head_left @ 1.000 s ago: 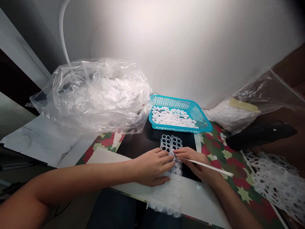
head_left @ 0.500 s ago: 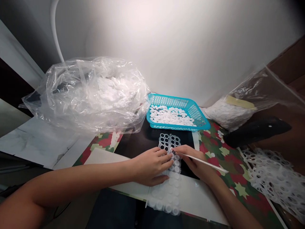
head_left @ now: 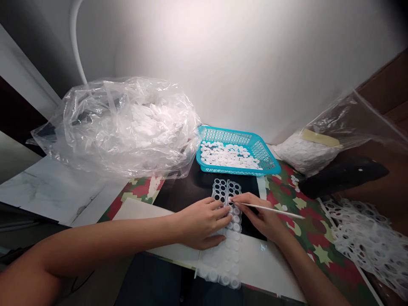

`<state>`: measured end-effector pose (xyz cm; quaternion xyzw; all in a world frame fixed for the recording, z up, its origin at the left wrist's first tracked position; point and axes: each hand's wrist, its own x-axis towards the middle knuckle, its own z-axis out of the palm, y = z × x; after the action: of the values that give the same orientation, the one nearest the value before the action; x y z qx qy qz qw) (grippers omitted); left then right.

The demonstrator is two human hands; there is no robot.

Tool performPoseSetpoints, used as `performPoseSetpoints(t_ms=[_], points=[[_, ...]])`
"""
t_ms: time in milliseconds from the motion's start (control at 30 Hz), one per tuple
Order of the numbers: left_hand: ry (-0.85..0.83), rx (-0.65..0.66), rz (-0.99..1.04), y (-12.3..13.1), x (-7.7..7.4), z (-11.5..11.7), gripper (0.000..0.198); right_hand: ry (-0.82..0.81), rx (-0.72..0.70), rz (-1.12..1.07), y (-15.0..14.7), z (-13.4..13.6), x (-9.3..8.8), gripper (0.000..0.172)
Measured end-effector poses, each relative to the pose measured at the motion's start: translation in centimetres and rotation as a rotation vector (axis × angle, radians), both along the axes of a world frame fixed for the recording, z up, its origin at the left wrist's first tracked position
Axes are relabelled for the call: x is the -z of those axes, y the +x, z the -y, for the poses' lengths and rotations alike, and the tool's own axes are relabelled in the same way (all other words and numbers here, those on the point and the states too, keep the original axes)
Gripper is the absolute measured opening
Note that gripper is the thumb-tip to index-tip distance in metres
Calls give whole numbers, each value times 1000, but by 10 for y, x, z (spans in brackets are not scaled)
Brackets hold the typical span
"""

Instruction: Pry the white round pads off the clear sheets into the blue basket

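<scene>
Far to the left of the left grip lies a pale grey paper sheet, and just beyond the grip sits a crumpled clear plastic bag stuffed with white plastic pieces. The left grip is spread open and flat, its fingers resting on a white perforated plastic strip without closing around anything. That strip lies between the two grips on a dark surface. Its far end shows round empty holes, while its near end, under the fingertips, carries white discs in its round cells. Nearer the person, below both grips, a translucent sheet of round blisters lies on a smooth white board. Straight ahead of the grips, a teal plastic lattice basket holds a shallow layer of loose white discs. The right grip is narrow, pinching a thin white stick whose tip reaches the strip's middle, beside the left fingertips. To the right of that grip spreads a camouflage-patterned cover with a few stray discs on it. Farther right are a clear bag of white discs, a black elongated object and a heap of white punched-out plastic webbing.
</scene>
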<state>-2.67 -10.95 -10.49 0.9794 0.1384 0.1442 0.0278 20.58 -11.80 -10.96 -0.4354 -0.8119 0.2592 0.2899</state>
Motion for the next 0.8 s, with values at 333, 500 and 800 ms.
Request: performPoseSetpoints(t_ms=[333,500,800], points=[[-28,7,-26,0,-1,0,46,17,-100,79,2,1,-7,20],[-23,7,-22,0,-1,0,45,85,-91,129,1,2,-4,21],[-17,2,-39,0,-1,0,46,142,-65,119,-1,0,-2,21]])
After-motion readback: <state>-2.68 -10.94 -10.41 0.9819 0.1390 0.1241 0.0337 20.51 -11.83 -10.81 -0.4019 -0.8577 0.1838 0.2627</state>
